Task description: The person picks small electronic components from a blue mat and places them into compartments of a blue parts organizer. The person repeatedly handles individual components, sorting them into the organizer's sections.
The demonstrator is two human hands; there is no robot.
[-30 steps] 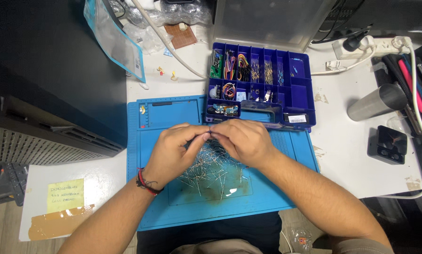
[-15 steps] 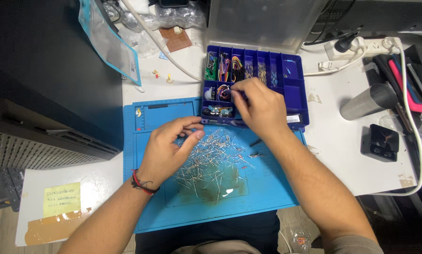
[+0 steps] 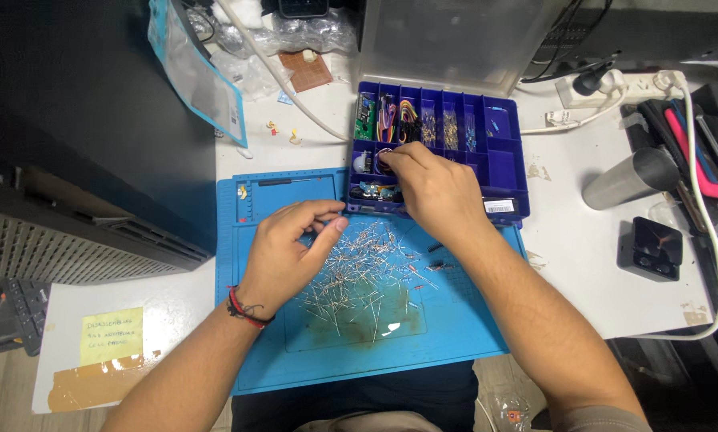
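**Two hands working over a heap of wire-legged parts and a blue sorting box**

The white surface [image 3: 583, 264] is running out of view on the right and at the bottom, and its far edge is lying under clutter. On it a blue work mat [image 3: 455, 336] is lying, with its near edge partly covered by the person's forearms. Behind the mat a blue compartment box [image 3: 507, 164] is standing open; its clear lid is cut off at the top. The small contents of its cells are hard to make out beyond coloured wires and tiny parts. A steel tumbler [image 3: 631, 178] is lying on its side to the right.

The right hand [image 3: 435, 192] is reaching into the box's front-left cells, fingers bent downward; they are hiding whatever they may be pinching, so its grip cannot be told. The left hand [image 3: 287, 252] is resting on the mat at the left edge of the pile of resistors [image 3: 367, 280], fingers loosely curled with thumb and forefinger close together; whether anything is held between them is unclear.
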